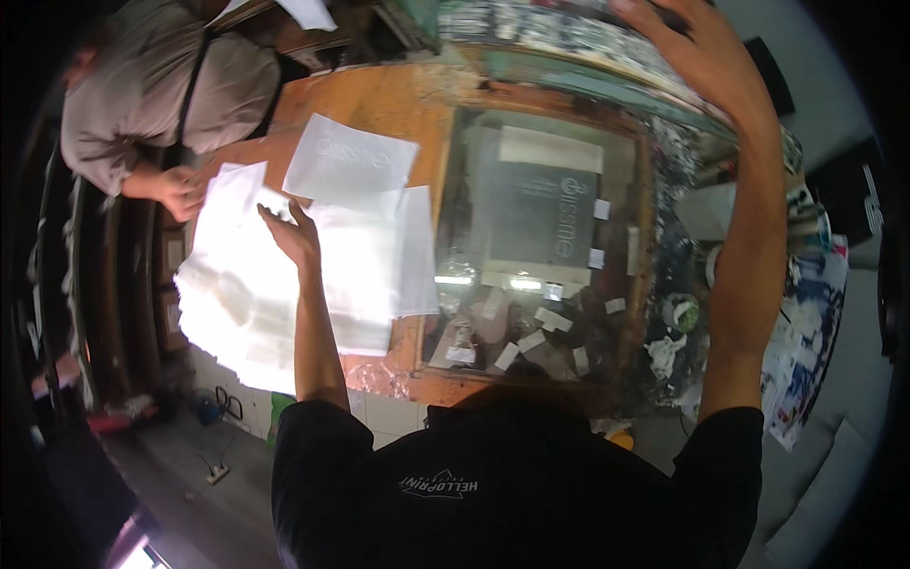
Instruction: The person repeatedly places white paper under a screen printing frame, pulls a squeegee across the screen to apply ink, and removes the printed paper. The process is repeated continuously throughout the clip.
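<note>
My left hand (296, 239) reaches over a spread pile of white translucent sheets (351, 275), its fingers apart and nothing visible in them. Whether it touches the pile I cannot tell. One sheet with faint lettering (351, 161) lies skewed just beyond it. At the far right my right hand (687, 43) is stretched out, cut by the picture's top edge. Its fingers bend around something dark, whose kind is hidden, above a paint-smeared green frame (588, 81). Between my arms, a grey printed rectangle (531, 213) lies in a wood-edged glass panel (455, 322).
Small white pieces (555, 320) lie on the panel. A co-worker's hand (180, 192) is beside the pile's left edge. A crumpled white scrap (665, 356) and a green-and-white round item (681, 313) lie right of the panel. A power strip (218, 472) is on the floor.
</note>
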`<control>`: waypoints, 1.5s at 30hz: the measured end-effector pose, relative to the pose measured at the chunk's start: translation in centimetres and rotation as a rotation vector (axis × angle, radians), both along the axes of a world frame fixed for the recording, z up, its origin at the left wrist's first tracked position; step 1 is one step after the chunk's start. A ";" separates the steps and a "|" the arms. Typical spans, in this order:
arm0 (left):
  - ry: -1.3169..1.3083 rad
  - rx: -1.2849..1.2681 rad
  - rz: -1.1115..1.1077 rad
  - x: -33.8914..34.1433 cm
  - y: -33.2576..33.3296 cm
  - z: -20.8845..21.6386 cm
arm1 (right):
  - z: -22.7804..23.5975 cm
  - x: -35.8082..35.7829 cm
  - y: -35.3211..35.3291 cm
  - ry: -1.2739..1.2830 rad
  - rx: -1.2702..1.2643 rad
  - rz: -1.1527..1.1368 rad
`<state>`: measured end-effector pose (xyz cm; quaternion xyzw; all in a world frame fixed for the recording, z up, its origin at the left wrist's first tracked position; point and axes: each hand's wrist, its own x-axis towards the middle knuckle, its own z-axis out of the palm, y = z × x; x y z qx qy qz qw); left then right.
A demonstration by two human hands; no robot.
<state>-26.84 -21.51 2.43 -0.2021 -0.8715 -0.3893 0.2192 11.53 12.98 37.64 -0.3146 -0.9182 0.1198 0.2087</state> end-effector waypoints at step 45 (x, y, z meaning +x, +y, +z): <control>-1.427 0.830 -0.801 37.5 0.8 7.7 | -19.8 9.9 -14.9 0.103 0.008 -0.005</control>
